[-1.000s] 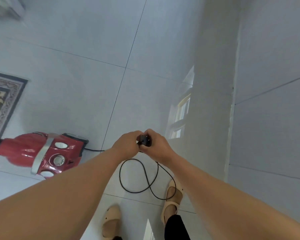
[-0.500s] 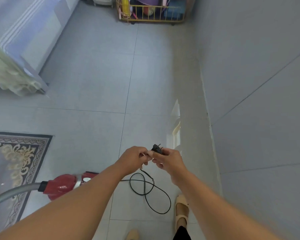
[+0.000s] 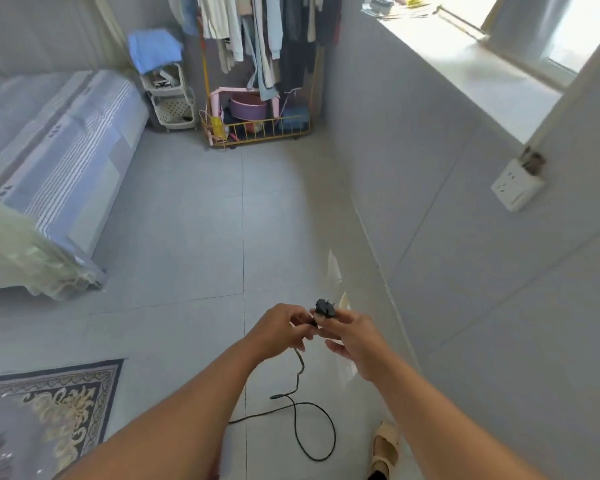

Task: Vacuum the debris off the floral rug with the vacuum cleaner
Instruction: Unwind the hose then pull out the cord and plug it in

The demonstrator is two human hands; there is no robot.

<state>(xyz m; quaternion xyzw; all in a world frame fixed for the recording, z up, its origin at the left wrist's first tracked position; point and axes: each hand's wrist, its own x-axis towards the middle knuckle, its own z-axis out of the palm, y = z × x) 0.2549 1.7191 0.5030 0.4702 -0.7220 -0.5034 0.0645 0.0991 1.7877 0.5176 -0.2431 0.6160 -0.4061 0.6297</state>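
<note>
Head view: right-hand grip [image 3: 352, 336] pinches black plug [image 3: 324, 307]; left-hand grip [image 3: 278, 329] seemingly pinches its cord [image 3: 300, 372].

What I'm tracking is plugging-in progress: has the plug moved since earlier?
Yes. The plug moved forward or upward: earlier nearer than the rug's far corner, now beyond it.
</note>
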